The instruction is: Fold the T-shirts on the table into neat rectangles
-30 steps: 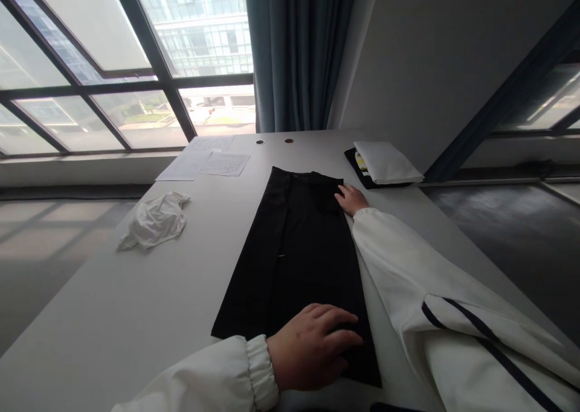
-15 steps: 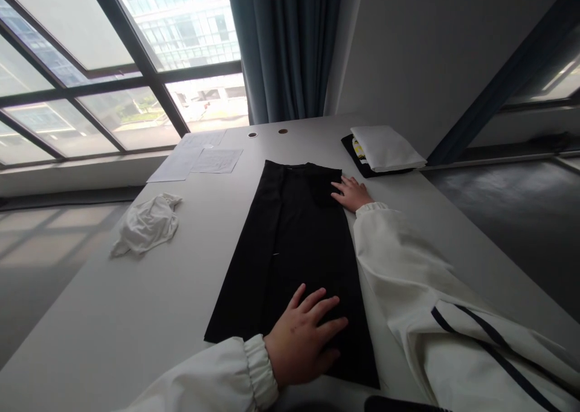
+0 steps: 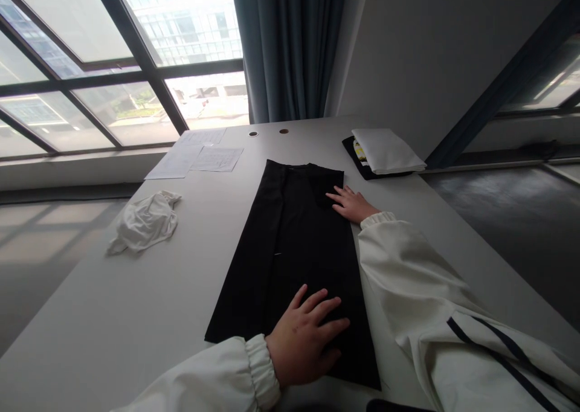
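A black garment [image 3: 294,249] lies flat and folded lengthwise along the white table [image 3: 136,303]. My left hand [image 3: 306,336] rests flat on its near end, fingers spread, holding nothing. My right hand [image 3: 351,203] lies flat on the garment's far right edge, fingers stretched out. Both arms wear white sleeves; the right one has a dark stripe.
A crumpled white cloth [image 3: 142,222] sits at the table's left. Paper sheets [image 3: 197,157] lie at the far left. A folded white item on a black one [image 3: 385,152] is at the far right. Two round cable holes [image 3: 268,132] sit near the curtain.
My left hand slid back a little to the left on the garment's near end. My right hand slid slightly nearer along the right edge.
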Available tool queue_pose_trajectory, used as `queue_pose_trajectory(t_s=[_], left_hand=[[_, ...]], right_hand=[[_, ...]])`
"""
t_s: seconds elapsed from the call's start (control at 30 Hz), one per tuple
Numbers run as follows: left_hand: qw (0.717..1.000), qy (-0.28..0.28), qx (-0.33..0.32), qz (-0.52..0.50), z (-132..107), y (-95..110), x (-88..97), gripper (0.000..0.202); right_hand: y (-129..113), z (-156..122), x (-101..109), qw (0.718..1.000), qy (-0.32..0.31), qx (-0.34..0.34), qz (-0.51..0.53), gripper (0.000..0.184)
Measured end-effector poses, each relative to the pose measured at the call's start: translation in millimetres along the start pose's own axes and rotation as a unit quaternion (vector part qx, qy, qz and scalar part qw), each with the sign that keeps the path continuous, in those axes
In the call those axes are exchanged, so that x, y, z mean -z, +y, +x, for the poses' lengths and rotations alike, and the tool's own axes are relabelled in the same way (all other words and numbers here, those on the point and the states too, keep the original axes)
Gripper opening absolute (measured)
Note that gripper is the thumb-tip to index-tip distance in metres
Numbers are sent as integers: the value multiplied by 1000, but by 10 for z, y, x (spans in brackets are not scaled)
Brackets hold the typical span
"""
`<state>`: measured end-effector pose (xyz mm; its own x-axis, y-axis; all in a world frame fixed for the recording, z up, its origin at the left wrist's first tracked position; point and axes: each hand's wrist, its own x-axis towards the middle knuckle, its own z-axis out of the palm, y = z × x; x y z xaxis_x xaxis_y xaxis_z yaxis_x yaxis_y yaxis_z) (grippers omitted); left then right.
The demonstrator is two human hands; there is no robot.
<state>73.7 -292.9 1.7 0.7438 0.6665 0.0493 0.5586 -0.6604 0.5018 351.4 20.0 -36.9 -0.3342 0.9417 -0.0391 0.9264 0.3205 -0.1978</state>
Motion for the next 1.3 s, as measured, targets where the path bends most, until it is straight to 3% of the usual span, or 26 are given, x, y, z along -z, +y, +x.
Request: queue_pose_trajectory(t_s=[0.2, 0.37, 0.53, 0.77, 0.9, 1.07, 1.3], left_hand=[[1000, 7, -2, -7, 1, -2, -12, 54], [1000, 4, -3, 3, 8, 7, 14, 54], [1000, 2, -5, 22, 6, 11, 17, 56], [1000, -2, -5, 14, 4, -6, -17, 59], [1000, -2, -1, 5, 2, -4, -23, 57], [1000, 0, -2, 2, -8, 1, -10, 57], [1000, -5, -2, 3, -4, -6, -23, 57]], right_hand=[[215, -170, 42, 999, 41, -4, -5, 58], [169, -208, 28, 998, 64, 20, -4, 59], [132, -216, 18, 997, 27, 72, 3, 60], [262, -240, 24, 998, 54, 28, 9, 60], [215, -235, 58, 994, 76, 73, 39, 60], [175, -228, 104, 988, 60, 121, 79, 66], [113, -233, 137, 980, 117, 133, 87, 42]])
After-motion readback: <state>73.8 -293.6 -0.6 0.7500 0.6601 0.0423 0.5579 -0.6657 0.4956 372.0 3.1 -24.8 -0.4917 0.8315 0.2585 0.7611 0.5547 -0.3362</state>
